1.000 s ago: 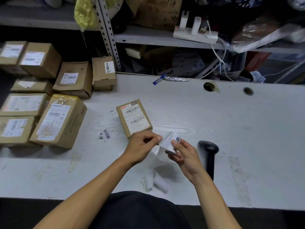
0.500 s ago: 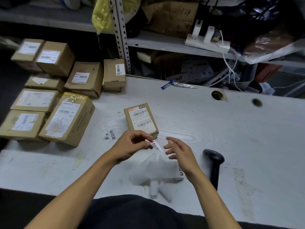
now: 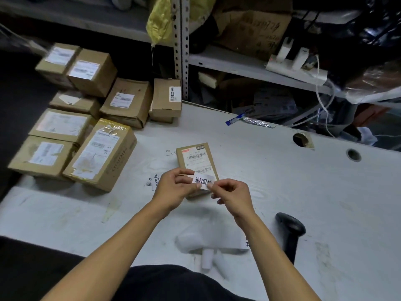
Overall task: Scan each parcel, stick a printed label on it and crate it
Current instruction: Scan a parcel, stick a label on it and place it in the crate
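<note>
While two hands (image 3: 173,187) (image 3: 233,195) pinch one label (image 3: 202,180), one parcel (image 3: 195,159) below.

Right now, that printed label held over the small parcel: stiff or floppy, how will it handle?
Probably floppy and very light: the printed label is a thin white strip, pinched at each end by the left hand and right hand. Its peeled side likely sticks to fingers. Once lowered, it should grab the small parcel quickly, so alignment comes first.

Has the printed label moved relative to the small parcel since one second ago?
Yes. The printed label moved forward from beside the scanner to over the small parcel.
</note>
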Demonstrator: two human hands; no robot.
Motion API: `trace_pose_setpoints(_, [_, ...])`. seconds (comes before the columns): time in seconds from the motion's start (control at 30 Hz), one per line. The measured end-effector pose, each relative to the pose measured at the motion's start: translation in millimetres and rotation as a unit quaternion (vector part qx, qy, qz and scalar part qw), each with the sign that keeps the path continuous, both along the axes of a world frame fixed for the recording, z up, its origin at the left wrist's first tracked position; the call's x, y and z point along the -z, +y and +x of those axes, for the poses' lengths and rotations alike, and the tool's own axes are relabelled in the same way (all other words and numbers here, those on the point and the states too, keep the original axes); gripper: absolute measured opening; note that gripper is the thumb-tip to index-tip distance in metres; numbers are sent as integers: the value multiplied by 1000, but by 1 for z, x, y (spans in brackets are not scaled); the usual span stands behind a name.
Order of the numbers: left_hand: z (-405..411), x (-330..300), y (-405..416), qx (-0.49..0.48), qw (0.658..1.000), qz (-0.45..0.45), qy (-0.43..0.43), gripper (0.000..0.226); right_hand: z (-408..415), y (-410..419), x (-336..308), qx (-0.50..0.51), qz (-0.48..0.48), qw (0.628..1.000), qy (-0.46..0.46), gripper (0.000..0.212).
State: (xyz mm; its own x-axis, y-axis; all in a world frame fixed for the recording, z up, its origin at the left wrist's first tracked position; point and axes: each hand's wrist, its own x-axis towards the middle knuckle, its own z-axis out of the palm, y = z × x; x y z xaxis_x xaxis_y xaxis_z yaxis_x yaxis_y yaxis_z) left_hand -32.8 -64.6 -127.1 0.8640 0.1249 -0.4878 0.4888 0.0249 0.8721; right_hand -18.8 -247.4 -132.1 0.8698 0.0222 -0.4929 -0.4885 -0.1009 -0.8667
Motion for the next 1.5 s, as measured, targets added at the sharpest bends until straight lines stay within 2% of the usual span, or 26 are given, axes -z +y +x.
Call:
trace_pose_setpoints(0.07, [12,3,0,-29,997,69,9,26,13,7,1,-4,-68,998,-15,12])
trace_pose_setpoints(0.17, [26,9,1,14,981,191,36,23,29,15,7,-57,-190,980,-21,15])
trace_pose_setpoints(0.23, [32,9,4,58,953,294,48,32,34,15,12,-68,-234,969,-27,33])
trace_pose_setpoints(0.3, [36,16,12,84,929,354,63,55,36,14,15,-39,-202,979,-6,50])
trace_pose_setpoints(0.33, [38,21,18,86,940,321,80,67,35,15,14,-22,-164,986,15,48])
trace_pose_setpoints(0.37, [40,25,23,80,961,245,102,71,33,17,15,-17,-133,990,33,43])
trace_pose_setpoints(0.43, [37,34,29,94,980,117,128,58,21,20,14,-19,-133,990,38,42])
trace_pose_setpoints(0.5, [37,35,33,131,980,90,117,44,3,20,10,4,-156,987,33,39])
trace_pose_setpoints(0.63, [33,20,20,229,968,29,94,41,-53,8,-3,102,-167,981,14,30])
trace_pose_setpoints(0.9, [-26,-29,-66,386,922,19,-7,47,-170,-51,-44,298,-129,945,-45,30])
trace_pose_setpoints(1.1, [-99,-73,-158,474,876,-34,-82,34,-273,-112,-73,418,-121,895,-104,27])
trace_pose_setpoints(1.23, [-167,-85,-223,533,839,-57,-93,43,-356,-157,-84,480,-129,859,-120,26])
trace_pose_setpoints(1.4, [-262,-80,-299,602,791,-63,-92,43,-466,-198,-82,566,-153,804,-99,26])
trace_pose_setpoints(1.5, [-321,-77,-339,661,742,-72,-88,41,-534,-215,-74,620,-165,763,-79,26])
